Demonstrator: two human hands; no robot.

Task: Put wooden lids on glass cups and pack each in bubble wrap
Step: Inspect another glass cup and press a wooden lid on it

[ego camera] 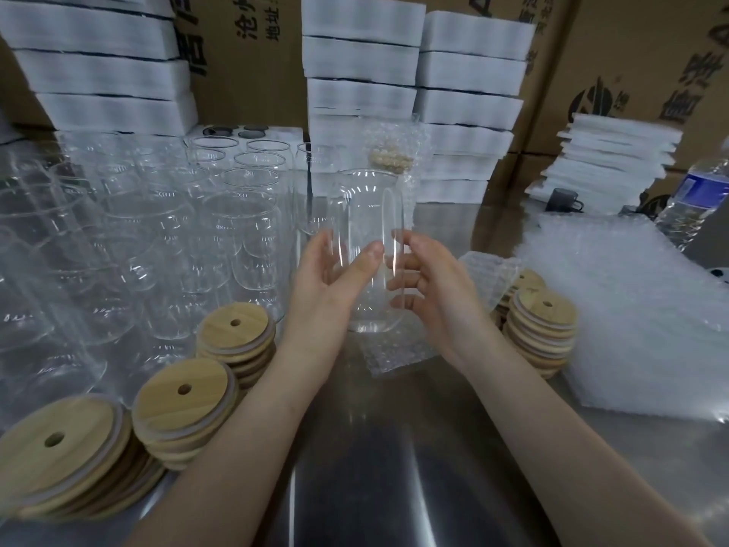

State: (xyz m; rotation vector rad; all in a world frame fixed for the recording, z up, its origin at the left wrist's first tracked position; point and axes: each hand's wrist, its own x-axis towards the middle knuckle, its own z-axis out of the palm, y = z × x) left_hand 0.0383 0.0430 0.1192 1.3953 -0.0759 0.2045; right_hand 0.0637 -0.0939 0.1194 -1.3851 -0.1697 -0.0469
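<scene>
A clear glass cup [369,215] without a lid is held upright above the steel table [378,459], between both hands. My left hand [327,286] grips its lower left side, thumb across the front. My right hand [430,286] holds the right side with curled fingers. Stacks of round wooden lids [185,404] with a centre hole lie at the front left, another stack of lids [542,329] at the right. A small bubble wrap piece [394,359] lies under the cup. A wrapped, lidded cup [390,152] stands behind.
Several empty glass cups [165,230] crowd the left half of the table. A pile of bubble wrap sheets [631,309] lies at the right. White foam stacks [361,73] and cardboard boxes [639,53] line the back. A water bottle [698,199] stands at the far right.
</scene>
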